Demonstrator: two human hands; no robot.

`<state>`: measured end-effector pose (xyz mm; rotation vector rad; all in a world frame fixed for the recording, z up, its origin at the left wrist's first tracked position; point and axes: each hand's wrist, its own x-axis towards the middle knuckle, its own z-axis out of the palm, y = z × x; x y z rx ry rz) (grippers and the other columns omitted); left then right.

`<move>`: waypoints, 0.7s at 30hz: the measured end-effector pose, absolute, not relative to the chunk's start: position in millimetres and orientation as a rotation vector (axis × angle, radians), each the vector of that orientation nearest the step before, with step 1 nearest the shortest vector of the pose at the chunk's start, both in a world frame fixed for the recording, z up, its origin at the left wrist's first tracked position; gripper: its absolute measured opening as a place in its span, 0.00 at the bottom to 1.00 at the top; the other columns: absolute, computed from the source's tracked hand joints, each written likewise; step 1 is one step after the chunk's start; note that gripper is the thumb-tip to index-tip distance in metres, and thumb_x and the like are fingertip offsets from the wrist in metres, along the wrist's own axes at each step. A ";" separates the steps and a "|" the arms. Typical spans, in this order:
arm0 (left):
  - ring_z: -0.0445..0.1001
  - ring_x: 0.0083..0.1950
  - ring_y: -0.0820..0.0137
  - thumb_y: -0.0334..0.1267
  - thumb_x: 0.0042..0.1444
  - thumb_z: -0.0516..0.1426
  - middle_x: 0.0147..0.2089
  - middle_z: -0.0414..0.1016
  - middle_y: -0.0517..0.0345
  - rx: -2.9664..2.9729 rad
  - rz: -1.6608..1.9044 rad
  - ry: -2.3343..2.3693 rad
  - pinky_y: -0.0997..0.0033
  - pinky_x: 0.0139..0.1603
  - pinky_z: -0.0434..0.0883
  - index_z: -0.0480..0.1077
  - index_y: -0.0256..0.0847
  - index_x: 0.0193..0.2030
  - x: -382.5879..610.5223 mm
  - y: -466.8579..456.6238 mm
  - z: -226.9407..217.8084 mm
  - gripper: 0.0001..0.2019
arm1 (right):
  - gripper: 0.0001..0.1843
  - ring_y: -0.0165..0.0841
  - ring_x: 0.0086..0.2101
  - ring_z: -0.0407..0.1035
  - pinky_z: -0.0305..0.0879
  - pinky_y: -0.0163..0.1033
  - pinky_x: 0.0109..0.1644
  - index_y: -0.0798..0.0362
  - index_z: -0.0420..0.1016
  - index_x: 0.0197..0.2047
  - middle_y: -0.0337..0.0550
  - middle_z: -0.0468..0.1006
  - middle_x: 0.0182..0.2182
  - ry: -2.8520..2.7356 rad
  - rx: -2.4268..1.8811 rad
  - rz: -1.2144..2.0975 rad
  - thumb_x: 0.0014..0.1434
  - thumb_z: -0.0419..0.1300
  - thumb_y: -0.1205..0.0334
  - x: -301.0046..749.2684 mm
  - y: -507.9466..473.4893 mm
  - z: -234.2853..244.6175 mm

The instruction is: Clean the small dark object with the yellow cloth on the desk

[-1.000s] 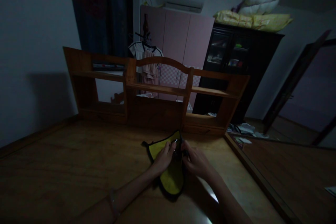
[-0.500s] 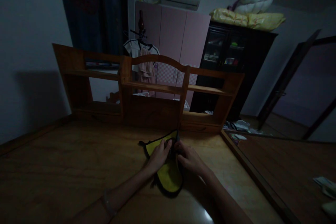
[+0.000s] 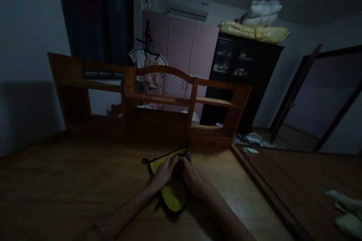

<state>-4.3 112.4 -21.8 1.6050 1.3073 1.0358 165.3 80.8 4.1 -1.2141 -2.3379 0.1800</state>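
Note:
A yellow cloth piece with black edging (image 3: 173,196) lies on the wooden board, a grey patch showing at its upper right. Short black tabs stick out from its left corner and lower left edge. My left hand (image 3: 164,173) bends its fingers over the cloth from the left, thumb and fingertips together at its dark middle. From the right, my right hand (image 3: 194,177) closes on the same part, so the fingertips of both hands almost meet. Dim light and the fingers hide the detail there, and I cannot tell whether a separate dark thing is between them.
A wooden headboard with shelves (image 3: 158,99) rises beyond the hands. The board's raised edge (image 3: 260,186) runs along the right. On the floor lie pale cloths (image 3: 349,214). Farther back stand a pink wardrobe (image 3: 179,45), a black cabinet (image 3: 243,83) and hung clothes (image 3: 151,67).
The view has shifted, so the scene sits lower and slightly left. My hands stay at the cloth's middle, with the right fingertips now closer to the left thumb.

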 end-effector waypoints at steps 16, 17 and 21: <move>0.64 0.16 0.68 0.66 0.57 0.41 0.17 0.62 0.65 1.550 1.040 1.225 0.74 0.16 0.60 0.64 0.40 0.54 -2.5 112.8 -25.7 0.34 | 0.14 0.28 0.28 0.60 0.57 0.29 0.27 0.48 0.54 0.37 0.33 0.65 0.32 -1.723 -0.832 1.161 0.48 0.55 0.69 177.3 102.4 -15.7; 0.64 0.16 0.68 0.66 0.57 0.42 0.17 0.62 0.65 1.547 1.026 1.224 0.74 0.16 0.60 0.64 0.40 0.54 -2.6 112.9 -25.4 0.34 | 0.13 0.28 0.29 0.59 0.58 0.30 0.29 0.49 0.56 0.37 0.33 0.63 0.31 -1.762 -0.857 1.062 0.49 0.55 0.69 177.7 101.7 -14.9; 0.68 0.19 0.68 0.67 0.56 0.43 0.22 0.67 0.63 1.530 0.994 1.243 0.73 0.17 0.64 0.63 0.40 0.55 -3.3 116.3 -24.5 0.34 | 0.11 0.29 0.32 0.60 0.59 0.32 0.35 0.50 0.60 0.38 0.34 0.64 0.31 -1.911 -0.960 0.670 0.52 0.55 0.69 178.1 100.3 -11.6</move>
